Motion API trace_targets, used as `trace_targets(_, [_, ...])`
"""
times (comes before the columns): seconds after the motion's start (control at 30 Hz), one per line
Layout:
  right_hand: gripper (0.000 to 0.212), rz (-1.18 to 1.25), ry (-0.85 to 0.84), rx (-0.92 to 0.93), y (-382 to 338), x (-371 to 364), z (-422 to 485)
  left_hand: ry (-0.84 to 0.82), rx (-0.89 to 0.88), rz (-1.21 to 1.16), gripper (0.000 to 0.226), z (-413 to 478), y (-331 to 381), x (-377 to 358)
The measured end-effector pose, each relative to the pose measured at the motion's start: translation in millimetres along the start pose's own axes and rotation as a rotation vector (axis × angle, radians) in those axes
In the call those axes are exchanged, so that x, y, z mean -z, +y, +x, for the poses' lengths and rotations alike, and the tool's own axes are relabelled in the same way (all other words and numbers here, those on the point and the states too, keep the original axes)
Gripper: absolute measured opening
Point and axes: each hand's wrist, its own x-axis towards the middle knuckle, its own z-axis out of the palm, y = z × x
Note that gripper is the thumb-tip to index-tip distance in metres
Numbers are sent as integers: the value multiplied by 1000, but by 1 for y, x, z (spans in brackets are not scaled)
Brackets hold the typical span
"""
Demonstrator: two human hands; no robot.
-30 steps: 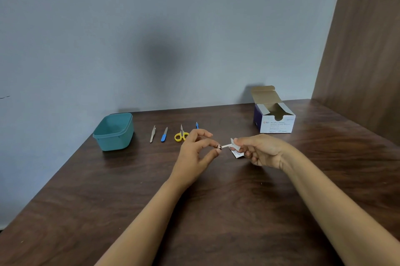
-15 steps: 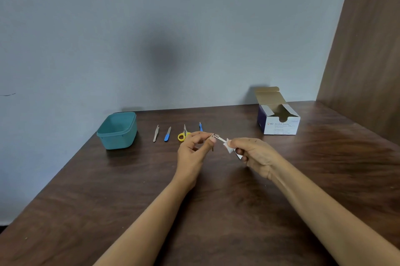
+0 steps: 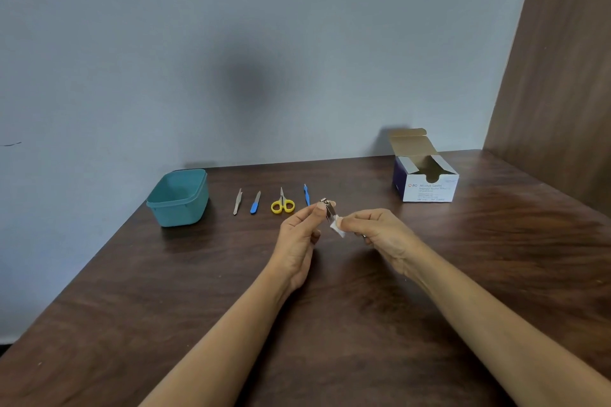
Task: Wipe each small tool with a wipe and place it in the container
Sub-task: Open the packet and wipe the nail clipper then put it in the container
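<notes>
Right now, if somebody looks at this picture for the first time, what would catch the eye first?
The two hands over the middle of the table: the left hand pinches a metal nail clipper while the right hand holds a white wipe against it. Behind them, yellow-handled scissors stand out in a row of small tools, with a teal container at its left end and an open box of alcohol swabs far right.

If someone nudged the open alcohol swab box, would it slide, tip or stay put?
The alcohol swab box looks like thin cardboard, so it is probably light and apt to slide on the smooth table. It sits low and wide, so tipping seems unlikely. Its raised flap would probably bend.
</notes>
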Motion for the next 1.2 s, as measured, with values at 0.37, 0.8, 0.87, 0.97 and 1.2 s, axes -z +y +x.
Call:
trace_targets(0.37, [9, -88, -118, -103, 2, 8, 5, 7, 61, -50, 16, 0, 0, 0])
trace_targets(0.8, [19, 117, 91, -56, 13, 5, 14, 24, 86, -114, 17, -3, 8, -3])
trace_targets(0.87, [20, 130, 91, -73, 13, 3, 15, 14, 95, -139, 17, -3, 9, -3])
trace_targets(0.97, [22, 99, 85, -102, 13, 2, 13, 13, 112, -156, 16, -3, 8, -2])
trace_targets(1.2, [20, 159, -18, -96, 10, -1, 8, -7, 148, -174, 18, -2, 6, -2])
